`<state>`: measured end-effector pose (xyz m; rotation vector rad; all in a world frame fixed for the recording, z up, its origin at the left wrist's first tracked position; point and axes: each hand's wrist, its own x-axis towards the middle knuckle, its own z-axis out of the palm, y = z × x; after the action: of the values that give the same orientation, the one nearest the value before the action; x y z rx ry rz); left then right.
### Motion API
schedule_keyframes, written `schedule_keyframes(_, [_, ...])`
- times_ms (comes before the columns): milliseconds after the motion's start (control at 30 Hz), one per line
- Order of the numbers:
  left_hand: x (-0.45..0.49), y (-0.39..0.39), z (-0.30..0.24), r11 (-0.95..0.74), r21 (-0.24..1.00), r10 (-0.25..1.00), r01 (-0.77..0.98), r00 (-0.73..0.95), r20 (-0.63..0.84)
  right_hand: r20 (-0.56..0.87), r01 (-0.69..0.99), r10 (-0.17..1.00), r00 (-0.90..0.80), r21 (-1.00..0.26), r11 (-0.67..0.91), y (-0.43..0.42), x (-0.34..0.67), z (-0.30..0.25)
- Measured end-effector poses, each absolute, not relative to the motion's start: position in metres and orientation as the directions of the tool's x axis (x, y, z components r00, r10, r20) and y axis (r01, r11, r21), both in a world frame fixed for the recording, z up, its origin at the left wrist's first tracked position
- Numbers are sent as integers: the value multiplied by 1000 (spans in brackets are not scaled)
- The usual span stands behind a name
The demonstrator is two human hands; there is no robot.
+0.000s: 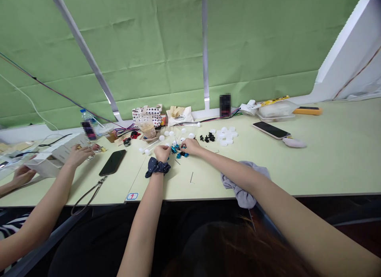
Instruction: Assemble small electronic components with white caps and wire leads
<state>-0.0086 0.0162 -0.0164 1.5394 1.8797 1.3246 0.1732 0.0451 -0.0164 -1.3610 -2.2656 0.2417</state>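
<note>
My left hand (162, 153), with a dark dotted scrunchie (158, 167) on its wrist, is closed in a pinch at the left edge of a small pile of shiny blue parts (182, 154). What its fingers hold is too small to make out. From the right, my right hand (191, 146) reaches to the same pile, fingers bent and drawn together; whatever is in them is hidden. An L-shaped hex key (192, 177) lies on the table in front of the pile. Small black parts (210, 137) and round white caps (226, 136) are grouped right of my right hand.
To the left, a co-worker's hands (79, 154) are at a white box (61, 150). Phones lie on both sides, one black (113, 162) and one pink-edged (271, 130). A plastic cup (147, 128) and cloth bags (180, 115) stand behind. Grey cloth (245, 195) hangs over the front edge.
</note>
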Motion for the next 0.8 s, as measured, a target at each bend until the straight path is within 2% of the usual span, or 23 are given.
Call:
schedule_keyframes(167, [-7, 15, -16, -66, 854, 894, 516, -350, 281, 369, 780, 838, -402, -341, 524, 41, 173, -11])
schedule_keyframes(300, [-4, 13, -13, -135, 814, 884, 566, -303, 357, 431, 772, 800, -417, -296, 562, 38, 175, -3])
schedule_keyframes(433, [1, 7, -7, -221, 785, 870, 579, -246, 427, 485, 753, 782, -392, -320, 575, 38, 178, 3])
schedule_keyframes(533, [4, 3, -3, -228, 819, 896, 526, -216, 389, 512, 717, 795, -326, -414, 561, 41, 180, 5])
schedule_keyframes(633, [8, 3, -2, -215, 895, 950, 391, -130, 285, 489, 620, 832, -261, -576, 533, 44, 180, 4])
schedule_keyframes(800, [13, 10, -7, -255, 961, 967, 110, 8, 256, 418, 405, 855, -308, -755, 515, 49, 178, -4])
